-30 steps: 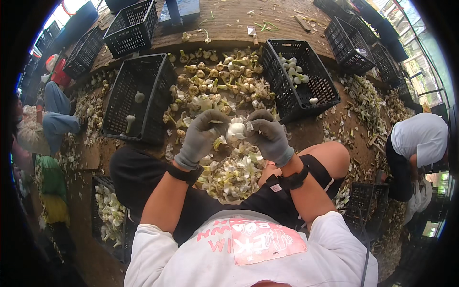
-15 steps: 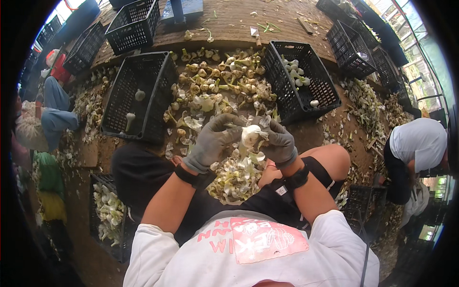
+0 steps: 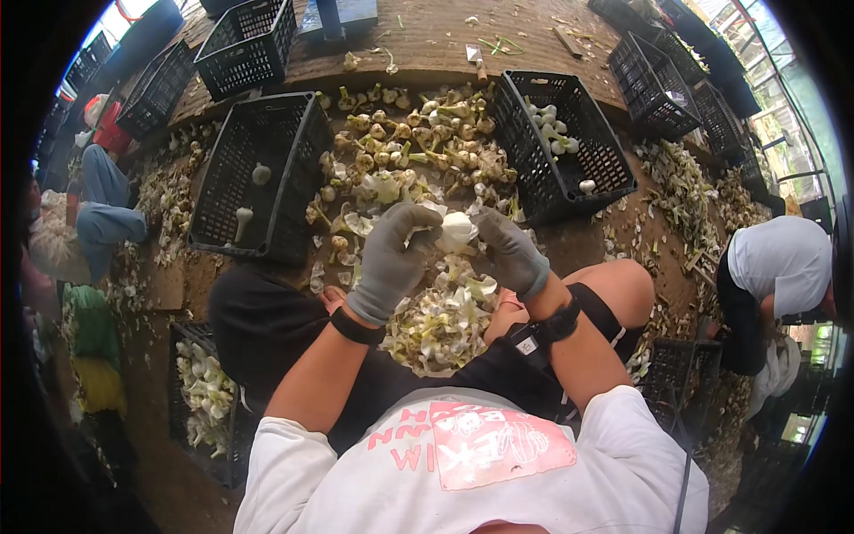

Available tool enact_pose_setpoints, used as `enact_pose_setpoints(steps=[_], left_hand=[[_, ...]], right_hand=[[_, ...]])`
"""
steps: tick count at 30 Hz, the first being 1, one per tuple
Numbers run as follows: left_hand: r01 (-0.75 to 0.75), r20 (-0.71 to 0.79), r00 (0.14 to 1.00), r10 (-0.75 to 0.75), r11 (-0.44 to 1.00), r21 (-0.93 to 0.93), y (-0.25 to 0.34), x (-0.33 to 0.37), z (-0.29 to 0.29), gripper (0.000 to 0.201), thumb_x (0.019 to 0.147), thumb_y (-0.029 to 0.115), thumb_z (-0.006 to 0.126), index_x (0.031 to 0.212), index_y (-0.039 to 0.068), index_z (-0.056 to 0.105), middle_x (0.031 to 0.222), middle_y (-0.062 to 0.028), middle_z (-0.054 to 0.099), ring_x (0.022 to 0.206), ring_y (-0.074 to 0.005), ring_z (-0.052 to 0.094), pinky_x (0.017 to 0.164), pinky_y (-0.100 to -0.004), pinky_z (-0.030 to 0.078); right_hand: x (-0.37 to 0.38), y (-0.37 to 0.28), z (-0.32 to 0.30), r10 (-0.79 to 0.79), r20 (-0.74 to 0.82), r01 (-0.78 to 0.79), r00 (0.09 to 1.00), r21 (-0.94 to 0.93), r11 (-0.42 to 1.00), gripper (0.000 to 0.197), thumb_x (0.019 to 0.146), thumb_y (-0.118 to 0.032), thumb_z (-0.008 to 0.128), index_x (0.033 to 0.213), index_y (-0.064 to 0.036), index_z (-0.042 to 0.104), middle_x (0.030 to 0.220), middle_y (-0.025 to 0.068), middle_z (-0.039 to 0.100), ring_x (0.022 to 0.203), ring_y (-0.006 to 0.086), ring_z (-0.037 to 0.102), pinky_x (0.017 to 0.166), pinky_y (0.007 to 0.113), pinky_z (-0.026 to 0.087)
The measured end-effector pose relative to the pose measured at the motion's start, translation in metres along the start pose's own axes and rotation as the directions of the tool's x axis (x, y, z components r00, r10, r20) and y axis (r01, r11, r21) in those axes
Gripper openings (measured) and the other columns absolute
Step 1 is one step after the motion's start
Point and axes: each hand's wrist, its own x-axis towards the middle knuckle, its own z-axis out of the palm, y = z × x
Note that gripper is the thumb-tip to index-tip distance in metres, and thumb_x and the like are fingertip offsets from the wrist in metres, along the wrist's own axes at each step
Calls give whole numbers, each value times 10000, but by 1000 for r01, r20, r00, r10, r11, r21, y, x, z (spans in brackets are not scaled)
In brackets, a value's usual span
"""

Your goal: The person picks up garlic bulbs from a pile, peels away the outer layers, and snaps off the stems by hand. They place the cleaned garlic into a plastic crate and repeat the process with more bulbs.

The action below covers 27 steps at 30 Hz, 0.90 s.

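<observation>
Gloved in grey, the right hand (image 3: 514, 252) pinches 1 white garlic bulb (image 3: 459, 231) by its side, near 1 heap of husks (image 3: 442, 325); the left hand (image 3: 389, 260) curls its fingers beside that bulb, and I cannot tell whether it grips anything. Loose garlic (image 3: 418, 133), too crowded to count, lies between 2 black crates: the left crate (image 3: 302, 182) holds 2 bulbs, the right crate (image 3: 583, 206) 1 lone bulb plus an overlapping cluster. Fingertips hide the held bulb's edges.
</observation>
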Motion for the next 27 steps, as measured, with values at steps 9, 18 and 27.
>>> enact_pose_setpoints(steps=[9, 18, 27], left_hand=[[333, 85, 941, -327, 852, -404, 6, -1, 7, 216, 852, -69, 522, 1030, 41, 573, 910, -28, 584, 848, -136, 585, 781, -252, 507], [387, 203, 872, -446, 371, -844, 5, 13, -7, 241, 959, 82, 436, 1172, -6, 507, 1116, -156, 602, 1004, -260, 622, 875, -390, 532], [358, 59, 930, -363, 858, -368, 1, 2, 8, 166, 909, 22, 553, 1074, 25, 552, 942, -36, 610, 822, -82, 585, 713, -237, 514]], right_hand=[[3, 27, -19, -828, 270, 871, 491, -137, 472, 130, 815, 14, 621, 907, -71, 588, 904, 37, 610, 805, 170, 648, 618, 266, 536], [18, 21, -54, -259, 56, 235, 964, -635, 736, 344, 799, -223, 635, 1040, 17, 582, 901, 101, 617, 784, 195, 630, 673, 311, 503], [-5, 5, 0, -629, 229, 324, 743, -945, 39, 341, 830, -351, 691, 870, -54, 529, 752, 150, 570, 653, 312, 591, 576, 380, 460]])
